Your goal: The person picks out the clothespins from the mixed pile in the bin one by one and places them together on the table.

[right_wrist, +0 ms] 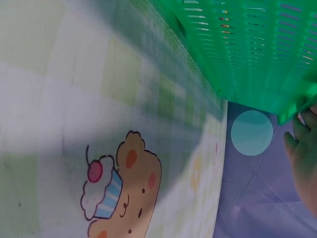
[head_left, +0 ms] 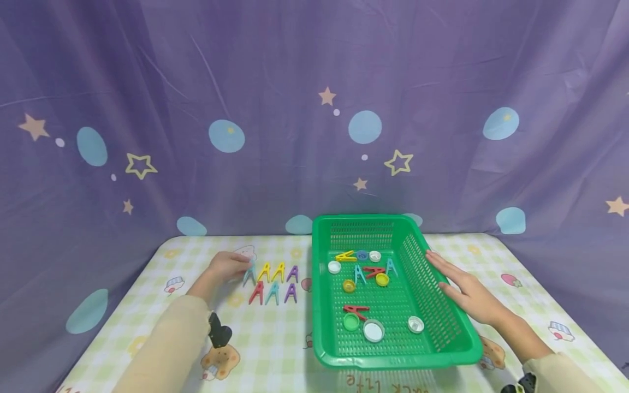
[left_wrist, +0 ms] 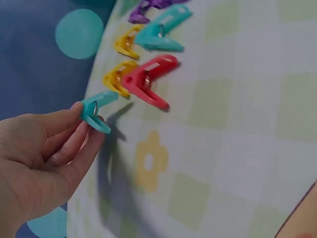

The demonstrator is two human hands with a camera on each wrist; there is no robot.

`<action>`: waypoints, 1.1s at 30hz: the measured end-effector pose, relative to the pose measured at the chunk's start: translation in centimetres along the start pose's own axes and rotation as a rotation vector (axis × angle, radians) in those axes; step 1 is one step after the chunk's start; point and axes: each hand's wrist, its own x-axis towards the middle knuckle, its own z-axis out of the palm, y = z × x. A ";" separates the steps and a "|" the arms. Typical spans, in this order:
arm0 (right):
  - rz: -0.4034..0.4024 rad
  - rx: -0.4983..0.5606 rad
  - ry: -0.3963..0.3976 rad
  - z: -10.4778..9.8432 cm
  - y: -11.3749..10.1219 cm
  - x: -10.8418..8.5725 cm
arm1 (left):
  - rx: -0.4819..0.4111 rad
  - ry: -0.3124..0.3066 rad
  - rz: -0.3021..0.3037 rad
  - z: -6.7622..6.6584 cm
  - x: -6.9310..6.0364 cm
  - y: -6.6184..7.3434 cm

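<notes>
Between thumb and fingers, my left hand pinches a light blue clothespin by its head end, legs pointing away, just above the table. To its right two rows of clothespins lie on the cloth: yellow ones, purple ones, a red one and another light blue one. My right hand rests with extended fingers against the right rim of a green plastic basket. Inside the basket lie red clothespins, light blue ones and a yellow one.
Several bottle caps are scattered on the basket floor, among them a green cap, a yellow cap and a large white cap. A checkered tablecloth covers the table. Behind its far edge hangs a purple curtain.
</notes>
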 end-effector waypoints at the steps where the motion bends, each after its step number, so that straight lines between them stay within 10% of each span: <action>1: 0.002 -0.001 -0.003 0.0 0.0 0.0 | 0.027 0.015 -0.009 0.1 0.1 -0.1; 14: 0.005 -0.002 0.000 0.0 -0.1 0.1 | 0.124 0.129 0.016 0.6 1.3 -1.3; 26: 0.036 -0.018 -0.022 0.1 0.1 0.0 | 0.249 0.218 0.165 1.1 0.7 -1.2; 33: 0.025 -0.011 -0.017 0.0 -0.1 0.0 | 0.229 0.196 0.132 1.0 0.8 -1.0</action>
